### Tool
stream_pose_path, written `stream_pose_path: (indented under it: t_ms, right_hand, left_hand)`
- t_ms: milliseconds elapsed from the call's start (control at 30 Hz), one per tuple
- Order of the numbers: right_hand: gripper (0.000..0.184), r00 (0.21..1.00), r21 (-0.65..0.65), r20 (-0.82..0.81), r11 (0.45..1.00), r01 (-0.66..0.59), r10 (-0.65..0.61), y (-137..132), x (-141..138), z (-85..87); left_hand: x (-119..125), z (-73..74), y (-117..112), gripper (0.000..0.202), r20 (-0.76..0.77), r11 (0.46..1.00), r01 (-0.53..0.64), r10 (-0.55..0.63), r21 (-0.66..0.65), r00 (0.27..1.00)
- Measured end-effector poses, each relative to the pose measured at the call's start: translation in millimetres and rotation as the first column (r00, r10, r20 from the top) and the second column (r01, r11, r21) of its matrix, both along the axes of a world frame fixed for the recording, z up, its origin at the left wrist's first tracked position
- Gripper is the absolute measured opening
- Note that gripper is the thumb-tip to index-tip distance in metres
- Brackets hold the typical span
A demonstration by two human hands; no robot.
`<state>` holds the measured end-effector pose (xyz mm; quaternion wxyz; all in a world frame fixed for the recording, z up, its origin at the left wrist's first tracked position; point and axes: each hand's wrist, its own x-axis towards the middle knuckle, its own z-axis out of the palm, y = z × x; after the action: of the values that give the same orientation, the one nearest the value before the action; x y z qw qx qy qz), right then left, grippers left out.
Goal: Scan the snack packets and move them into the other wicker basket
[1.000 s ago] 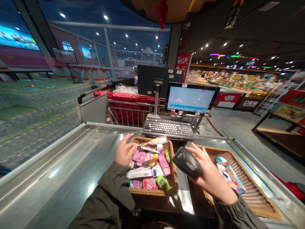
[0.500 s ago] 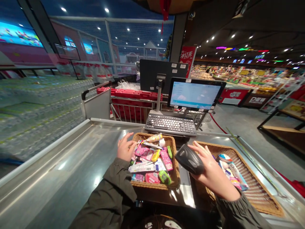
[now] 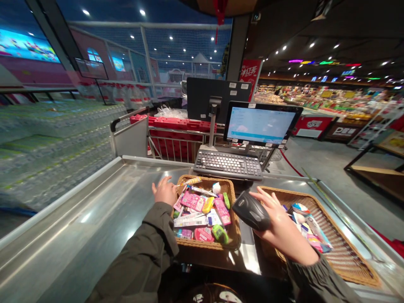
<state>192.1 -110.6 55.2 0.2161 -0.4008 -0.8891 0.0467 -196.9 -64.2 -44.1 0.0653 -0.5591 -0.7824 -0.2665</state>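
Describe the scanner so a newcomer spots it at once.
Find the lit screen, then the keyboard below it. Nearer the camera, at the right edge of the fuller wicker basket, the right hand holds the scanner. Its rounded black body stands out from the brightly coloured packets.

Bottle packs [image 3: 66,134] are stacked at the left, crumpled clear plastic [image 3: 170,112] is heaped by a red crate [image 3: 176,123], and netting [image 3: 189,47] is stretched along a white frame [image 3: 146,54] behind.
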Motion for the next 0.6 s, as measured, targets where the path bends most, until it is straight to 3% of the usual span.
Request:
stream_pose_path:
  t_ms: [200, 333, 500, 600]
  right_hand:
    - [0.049, 1.000, -0.007, 0.004, 1.000, 0.010, -0.010, -0.3, 1.6, 0.3]
    - [0.050, 1.000, -0.017, 0.017, 1.000, 0.021, -0.021, -0.3, 3.7, 0.4]
    - [0.051, 1.000, -0.019, 0.014, 1.000, 0.017, -0.017, 3.2, -1.4, 0.3]
    - [0.052, 1.000, -0.022, 0.004, 1.000, 0.013, -0.013, 5.2, -1.6, 0.6]
  left_hand:
    - [-4.2, 8.3, -7.1, 0.027, -0.165, 0.997, 0.013, -0.025, -0.070, 0.986]
    - [-9.6, 9.8, -15.3, 0.028, -0.219, 0.980, 0.024, -0.068, -0.196, 0.973]
    - [11.0, 0.7, -11.6, 0.026, -0.223, 0.951, 0.172, -0.231, -0.255, 0.947]
    - [21.2, -3.1, -11.2, 0.017, -0.228, 0.902, 0.241, -0.335, -0.359, 0.914]
